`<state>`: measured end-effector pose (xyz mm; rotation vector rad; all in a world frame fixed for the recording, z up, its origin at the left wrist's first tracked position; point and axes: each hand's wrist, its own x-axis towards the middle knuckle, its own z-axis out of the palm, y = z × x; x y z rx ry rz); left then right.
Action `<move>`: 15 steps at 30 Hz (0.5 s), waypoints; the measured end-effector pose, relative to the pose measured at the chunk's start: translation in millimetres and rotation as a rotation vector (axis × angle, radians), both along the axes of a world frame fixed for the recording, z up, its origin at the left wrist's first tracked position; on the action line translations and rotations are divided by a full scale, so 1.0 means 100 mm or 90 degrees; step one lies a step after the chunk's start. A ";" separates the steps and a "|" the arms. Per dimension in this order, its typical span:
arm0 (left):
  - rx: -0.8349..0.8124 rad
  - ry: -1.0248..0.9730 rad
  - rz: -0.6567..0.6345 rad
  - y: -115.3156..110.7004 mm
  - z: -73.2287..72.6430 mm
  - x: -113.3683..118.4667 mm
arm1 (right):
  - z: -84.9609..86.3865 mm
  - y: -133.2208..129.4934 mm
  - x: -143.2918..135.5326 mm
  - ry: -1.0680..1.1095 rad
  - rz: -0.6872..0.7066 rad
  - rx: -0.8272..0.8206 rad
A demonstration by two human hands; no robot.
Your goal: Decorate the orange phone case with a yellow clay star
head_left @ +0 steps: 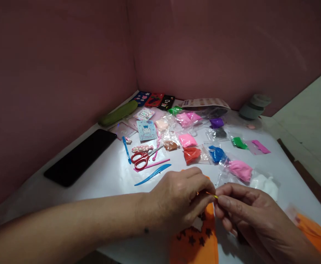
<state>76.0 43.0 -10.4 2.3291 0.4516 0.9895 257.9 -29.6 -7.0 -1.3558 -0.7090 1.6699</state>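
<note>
Between the fingertips of both hands is a small yellow piece (215,197), perhaps clay; its full shape is hidden. My left hand (179,198) pinches it from the left, palm down with fingers curled. From the other side, the thumb and forefinger of my right hand (248,212) close on it. Beneath the hands lies an orange sheet (196,251) with dark star shapes and a pale patch, partly covered by my left hand.
Bags of coloured clay, including red (192,155), blue (217,154) and white (264,185), spread beyond the hands. Red-handled scissors (140,160), a blue plastic knife (153,174) and a black phone (80,157) lie left. A jar (252,108) stands by the pink wall (218,47).
</note>
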 end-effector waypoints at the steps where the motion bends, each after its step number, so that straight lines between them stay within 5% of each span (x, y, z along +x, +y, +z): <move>1: -0.002 0.002 -0.002 0.00 0.00 0.00 | 0.00 0.00 0.00 0.000 -0.001 -0.004; 15: 0.008 -0.008 -0.023 0.00 0.03 -0.03 | 0.02 0.01 -0.01 0.048 -0.024 -0.014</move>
